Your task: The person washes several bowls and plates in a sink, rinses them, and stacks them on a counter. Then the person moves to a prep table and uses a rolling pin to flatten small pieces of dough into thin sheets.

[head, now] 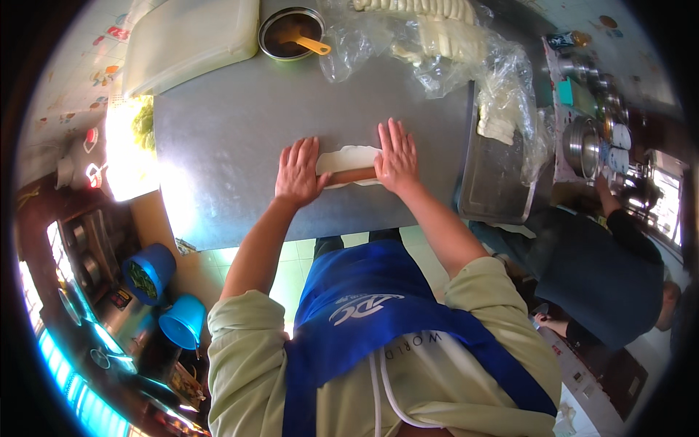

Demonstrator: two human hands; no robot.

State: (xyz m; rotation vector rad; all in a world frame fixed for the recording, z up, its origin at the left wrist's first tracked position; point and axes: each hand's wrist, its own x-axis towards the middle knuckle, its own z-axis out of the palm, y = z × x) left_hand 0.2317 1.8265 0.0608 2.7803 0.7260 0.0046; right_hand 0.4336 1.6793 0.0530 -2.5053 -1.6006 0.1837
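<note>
A wooden rolling pin [354,175] lies across a thin, pale sheet of dough [349,157] on the grey metal worktop [235,136]. My left hand [298,172] covers the pin's left end, its fingers stretched forward and the thumb along the pin. Over the right end presses my right hand [397,158], also with straight fingers, partly over the dough's right side. Both ends of the pin are hidden under my palms. Dough shows on the far side of the pin, with a narrow strip on the near side.
A bowl [291,34] with an orange-handled utensil stands at the back beside a pale plastic box [196,41]. Plastic film [437,54] covers rows of dough pieces [453,41]. A metal tray [494,180] lies right. Another person [600,273] works at the right; blue buckets [183,322] stand lower left.
</note>
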